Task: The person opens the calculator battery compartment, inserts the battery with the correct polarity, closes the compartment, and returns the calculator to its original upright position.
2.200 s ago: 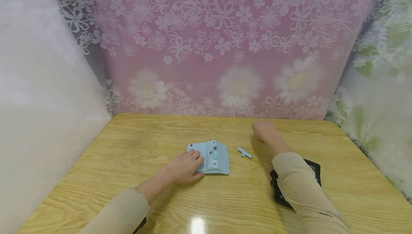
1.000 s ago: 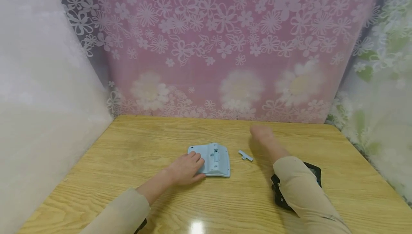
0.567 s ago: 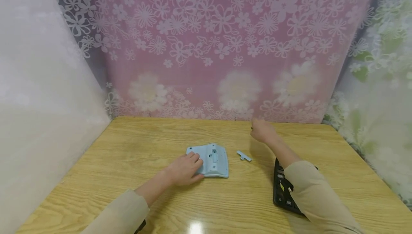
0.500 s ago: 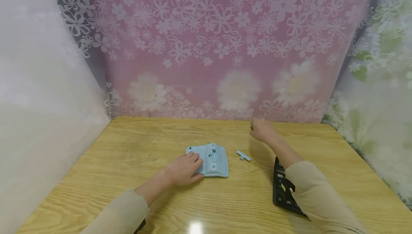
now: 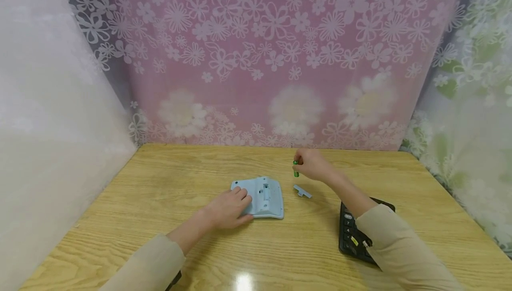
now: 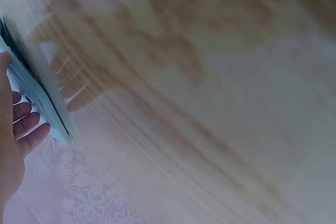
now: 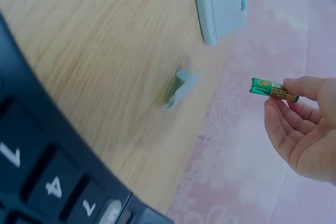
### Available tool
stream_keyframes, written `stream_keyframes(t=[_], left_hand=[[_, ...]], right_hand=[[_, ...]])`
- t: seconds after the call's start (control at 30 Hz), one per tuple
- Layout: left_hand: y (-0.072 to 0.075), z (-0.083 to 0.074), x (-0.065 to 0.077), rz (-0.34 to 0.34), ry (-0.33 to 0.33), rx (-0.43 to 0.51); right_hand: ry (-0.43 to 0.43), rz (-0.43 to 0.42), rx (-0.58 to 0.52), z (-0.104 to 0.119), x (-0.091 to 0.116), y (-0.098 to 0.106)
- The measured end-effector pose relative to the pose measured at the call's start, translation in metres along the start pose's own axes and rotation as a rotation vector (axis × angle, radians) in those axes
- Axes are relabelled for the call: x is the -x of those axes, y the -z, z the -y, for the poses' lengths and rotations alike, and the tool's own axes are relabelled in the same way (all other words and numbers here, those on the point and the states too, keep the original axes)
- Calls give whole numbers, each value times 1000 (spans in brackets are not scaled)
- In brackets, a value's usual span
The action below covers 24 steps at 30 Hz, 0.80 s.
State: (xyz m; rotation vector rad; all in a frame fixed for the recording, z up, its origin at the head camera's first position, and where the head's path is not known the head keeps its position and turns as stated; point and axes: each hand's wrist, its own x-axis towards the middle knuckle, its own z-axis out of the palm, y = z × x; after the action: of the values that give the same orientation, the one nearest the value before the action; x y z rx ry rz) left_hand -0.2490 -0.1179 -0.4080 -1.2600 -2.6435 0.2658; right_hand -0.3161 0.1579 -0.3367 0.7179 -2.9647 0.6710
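Note:
A light-blue calculator [image 5: 273, 197] lies back side up on the table, its battery compartment uncovered. My left hand [image 5: 229, 209] holds its left part, fingers bent over the back and thumb at the near edge; the left wrist view shows those fingertips [image 6: 32, 121] against the casing. My right hand [image 5: 314, 165] pinches a green battery [image 7: 273, 89] between thumb and fingers, above the table and beyond the small battery cover [image 5: 302, 191]. That cover lies loose to the right of the calculator, blurred in the right wrist view.
A black calculator [image 5: 347, 233] with large keys lies under my right forearm, partly hidden by the sleeve [image 5: 394, 237]. The wooden table [image 5: 180, 166] ends at a pink floral curtain [image 5: 248, 104], with pale sheets at both sides.
My right hand has moved left from the far right part of the table, bringing the green battery into plain sight. The left hand, light-blue calculator and cover stay about where they were.

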Motion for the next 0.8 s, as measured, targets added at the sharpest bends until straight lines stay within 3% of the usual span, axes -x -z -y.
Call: stream_keyframes(t=[0.33, 0.57, 0.8], left_hand=[[3, -1, 2, -6, 10, 17], [2, -1, 1, -17, 13, 18], [1, -2, 1, -19, 17, 23]], right_hand=[[-13, 76, -205, 21, 1, -8], [25, 61, -265, 28, 2, -18], [3, 61, -346, 37, 3, -27]])
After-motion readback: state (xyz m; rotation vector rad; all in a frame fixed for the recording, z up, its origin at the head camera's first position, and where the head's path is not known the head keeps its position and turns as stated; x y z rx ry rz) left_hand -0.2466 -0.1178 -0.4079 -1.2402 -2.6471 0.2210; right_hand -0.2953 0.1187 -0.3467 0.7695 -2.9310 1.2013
